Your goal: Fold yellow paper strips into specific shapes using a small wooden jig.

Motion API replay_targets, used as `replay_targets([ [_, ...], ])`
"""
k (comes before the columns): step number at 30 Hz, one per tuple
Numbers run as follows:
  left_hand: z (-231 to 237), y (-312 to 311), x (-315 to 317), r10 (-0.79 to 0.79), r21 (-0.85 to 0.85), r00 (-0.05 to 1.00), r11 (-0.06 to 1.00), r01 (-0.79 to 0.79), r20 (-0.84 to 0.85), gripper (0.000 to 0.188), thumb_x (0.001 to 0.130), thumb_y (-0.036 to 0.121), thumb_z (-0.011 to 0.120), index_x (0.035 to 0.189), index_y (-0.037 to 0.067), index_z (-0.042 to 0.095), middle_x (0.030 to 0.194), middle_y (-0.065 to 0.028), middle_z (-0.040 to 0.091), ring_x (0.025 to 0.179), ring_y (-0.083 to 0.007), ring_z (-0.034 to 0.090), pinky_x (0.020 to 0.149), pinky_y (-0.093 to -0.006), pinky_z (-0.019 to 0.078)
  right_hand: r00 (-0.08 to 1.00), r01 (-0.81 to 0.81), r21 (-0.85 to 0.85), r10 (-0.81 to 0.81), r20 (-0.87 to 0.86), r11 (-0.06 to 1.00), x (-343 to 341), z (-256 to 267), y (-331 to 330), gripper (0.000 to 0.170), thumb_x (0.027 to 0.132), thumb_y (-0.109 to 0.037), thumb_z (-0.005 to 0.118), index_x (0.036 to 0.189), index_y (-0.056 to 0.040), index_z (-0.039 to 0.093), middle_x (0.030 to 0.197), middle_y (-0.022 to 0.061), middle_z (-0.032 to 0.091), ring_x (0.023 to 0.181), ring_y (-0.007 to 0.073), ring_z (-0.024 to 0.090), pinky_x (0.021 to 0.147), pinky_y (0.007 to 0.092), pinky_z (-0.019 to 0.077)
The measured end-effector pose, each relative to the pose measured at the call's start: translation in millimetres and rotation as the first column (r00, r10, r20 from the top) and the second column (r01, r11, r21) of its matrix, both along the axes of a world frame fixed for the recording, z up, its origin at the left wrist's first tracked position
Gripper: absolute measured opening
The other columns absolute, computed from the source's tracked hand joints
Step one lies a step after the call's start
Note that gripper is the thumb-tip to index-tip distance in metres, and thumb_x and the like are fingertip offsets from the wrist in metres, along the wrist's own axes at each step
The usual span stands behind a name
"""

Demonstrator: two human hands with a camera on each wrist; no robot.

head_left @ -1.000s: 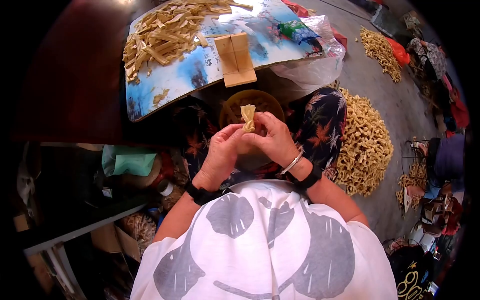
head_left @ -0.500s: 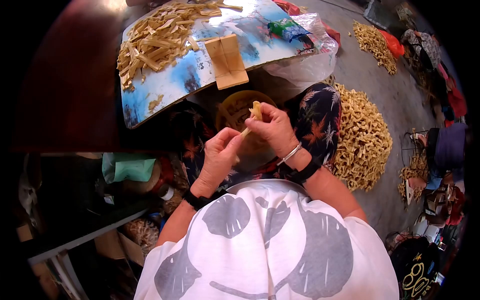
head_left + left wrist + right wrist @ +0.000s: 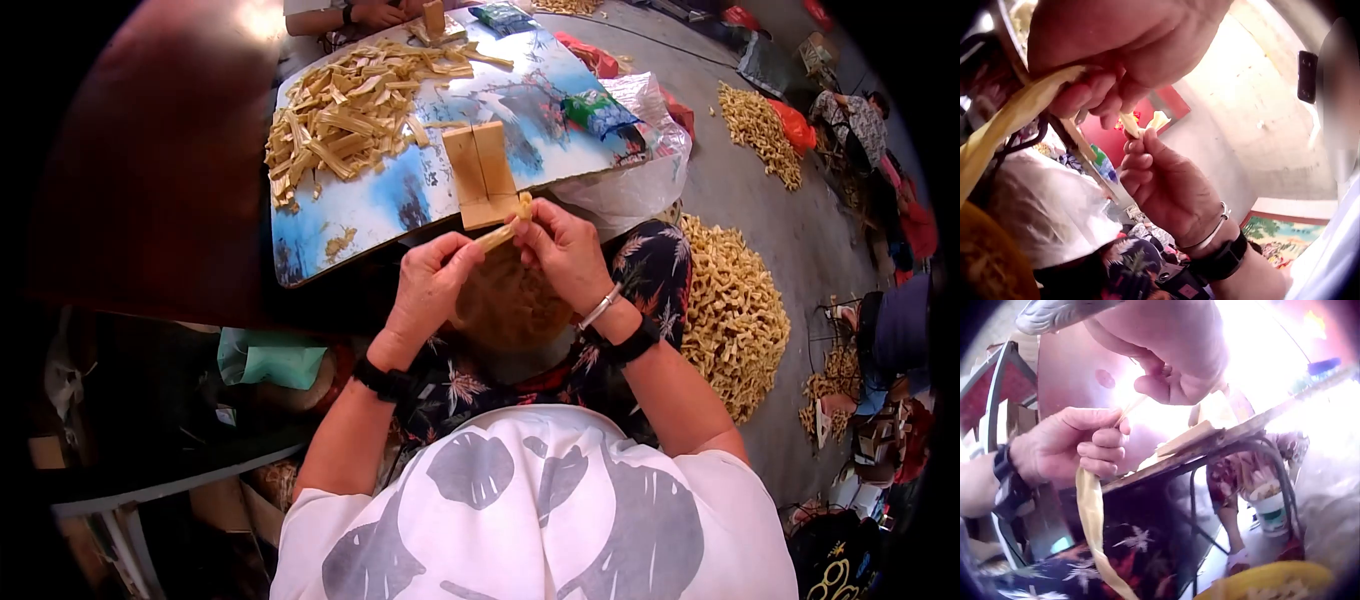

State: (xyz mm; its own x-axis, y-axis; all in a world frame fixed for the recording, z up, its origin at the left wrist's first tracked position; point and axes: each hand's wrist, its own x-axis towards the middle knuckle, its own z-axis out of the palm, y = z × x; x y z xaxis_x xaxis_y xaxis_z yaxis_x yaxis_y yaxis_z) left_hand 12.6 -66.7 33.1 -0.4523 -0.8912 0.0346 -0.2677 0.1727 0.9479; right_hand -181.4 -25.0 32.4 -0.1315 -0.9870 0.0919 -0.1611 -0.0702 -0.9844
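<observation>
A long pale yellow strip, like bean curd skin [image 3: 495, 238], runs between the two hands just in front of the table edge. My left hand [image 3: 430, 285] pinches it between thumb and fingers, and a long tail of the strip [image 3: 1090, 509] hangs below that fist in the right wrist view. My right hand [image 3: 570, 250] pinches the other end, where a small bunched tip sticks out above the fingers. Close beyond the hands, a slotted wooden block [image 3: 480, 170] stands at the table's near edge. Beneath the hands is a yellow bowl [image 3: 1272, 578] with pieces inside.
Loose yellow strips [image 3: 345, 115] are heaped on the blue-printed tabletop [image 3: 375, 225]. A large pile of knotted pieces [image 3: 735, 315] lies on the floor at right, with a smaller pile [image 3: 755, 135] beyond. A clear plastic bag [image 3: 640, 180] hangs by the table. Another person's hands [image 3: 380, 14] are across it.
The hands were close together at a knotted piece over the bowl; they have since drawn apart and moved forward to the wooden block, the strip stretched between them. The head view has shifted.
</observation>
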Motion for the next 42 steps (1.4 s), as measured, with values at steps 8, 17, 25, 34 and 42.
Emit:
replay_targets([
  [8, 6.2, -89.8, -23.1, 0.163, -0.355, 0.985, 0.926, -0.131, 0.064, 0.013, 0.092, 0.013, 0.063, 0.092, 0.001, 0.069, 0.065, 0.0009, 0.057, 0.062, -0.0051, 0.052, 0.056, -0.0229, 0.0421, 0.893, 0.193, -0.404, -0.331, -0.305, 0.894, -4.9, 3.2, -84.2, 0.013, 0.094, -0.015, 0.059, 0.097, -0.0028, 0.057, 0.081, 0.0183, 0.063, 0.077, 0.0402, 0.062, 0.064, 0.0449, 0.0486],
  [17, -23.9, -112.9, -36.0, 0.289, -0.238, 0.953, 0.936, -0.260, 0.095, 0.017, 0.093, 0.018, 0.061, 0.086, 0.003, 0.066, 0.064, 0.0019, 0.058, 0.059, -0.0057, 0.050, 0.054, -0.0241, 0.0416, 0.712, 0.114, -0.369, -0.335, -0.618, 0.922, -20.6, -34.3, -117.4, 0.013, 0.085, -0.011, 0.063, 0.095, -0.0034, 0.058, 0.087, 0.0175, 0.063, 0.086, 0.0382, 0.061, 0.073, 0.0456, 0.0491],
  [25, -23.6, -89.1, -41.6, 0.300, -0.006, 0.951, 0.954, -0.301, -0.076, 0.020, 0.099, 0.017, 0.055, 0.084, 0.005, 0.061, 0.065, 0.0028, 0.053, 0.052, -0.0045, 0.046, 0.046, -0.0215, 0.0366, 0.772, 0.042, -0.332, -0.241, -0.588, 0.942, -29.6, -29.4, -111.3, 0.011, 0.086, -0.010, 0.061, 0.096, -0.0040, 0.060, 0.084, 0.0166, 0.066, 0.081, 0.0383, 0.063, 0.071, 0.0455, 0.0513],
  [34, -11.7, -58.9, -12.4, 0.359, 0.206, 0.894, 0.928, -0.311, -0.267, 0.016, 0.100, 0.016, 0.054, 0.089, 0.005, 0.060, 0.070, 0.0018, 0.055, 0.055, -0.0041, 0.046, 0.047, -0.0206, 0.0370, 0.960, 0.042, -0.039, -0.051, -0.274, 0.998, -66.4, -15.1, -26.0, 0.012, 0.089, -0.013, 0.061, 0.089, -0.0019, 0.064, 0.071, 0.0137, 0.067, 0.060, 0.0227, 0.066, 0.059, 0.0336, 0.0510],
  [42, -18.4, -51.7, -19.6, 0.401, 0.115, 0.905, 0.915, -0.388, -0.140, 0.012, 0.099, 0.015, 0.055, 0.093, 0.006, 0.061, 0.082, 0.0001, 0.061, 0.066, -0.0075, 0.055, 0.061, -0.0231, 0.0477, 0.921, 0.112, -0.190, -0.173, -0.349, 0.975, -37.0, -58.7, -19.6, 0.036, 0.088, -0.033, 0.069, 0.105, -0.0018, 0.063, 0.068, 0.0112, 0.066, 0.062, 0.0269, 0.065, 0.060, 0.0368, 0.0503],
])
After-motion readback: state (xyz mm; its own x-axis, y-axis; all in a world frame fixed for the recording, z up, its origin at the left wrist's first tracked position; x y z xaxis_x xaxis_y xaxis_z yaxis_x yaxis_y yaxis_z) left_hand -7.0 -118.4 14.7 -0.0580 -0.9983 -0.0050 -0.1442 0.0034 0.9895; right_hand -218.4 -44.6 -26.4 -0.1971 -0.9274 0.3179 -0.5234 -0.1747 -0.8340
